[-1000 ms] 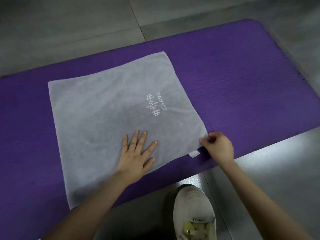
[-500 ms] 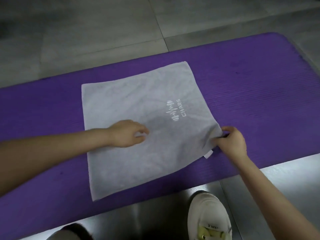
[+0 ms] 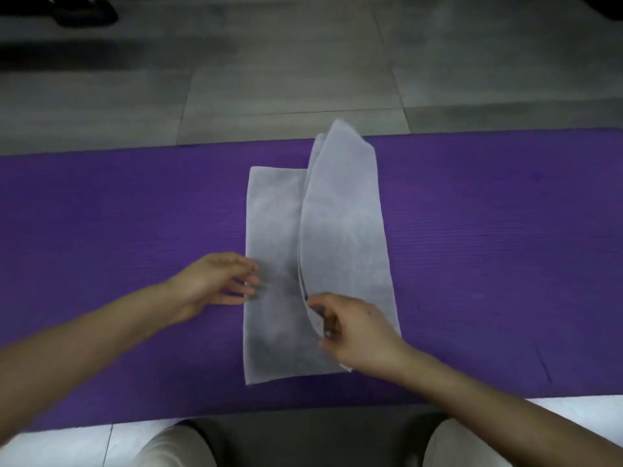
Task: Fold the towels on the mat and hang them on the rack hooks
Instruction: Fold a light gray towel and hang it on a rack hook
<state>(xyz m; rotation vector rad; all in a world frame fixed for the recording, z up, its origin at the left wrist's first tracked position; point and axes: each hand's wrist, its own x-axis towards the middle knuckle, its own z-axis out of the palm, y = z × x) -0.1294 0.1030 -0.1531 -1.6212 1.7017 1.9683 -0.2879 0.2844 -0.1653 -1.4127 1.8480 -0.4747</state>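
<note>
The towel (image 3: 274, 264) lies mid-mat (image 3: 135, 214); the right hand (image 3: 357, 332) pinches its right half and holds it up; the left hand (image 3: 212, 281) touches the left edge, fingers loose; a fold looks half done; next, lay the flap down, edges matching.

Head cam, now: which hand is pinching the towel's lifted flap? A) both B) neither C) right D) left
C: the right hand pinches the edge of the grey towel's raised flap, while the left hand lies at the towel's left edge on the purple mat, fingers relaxed.
</note>
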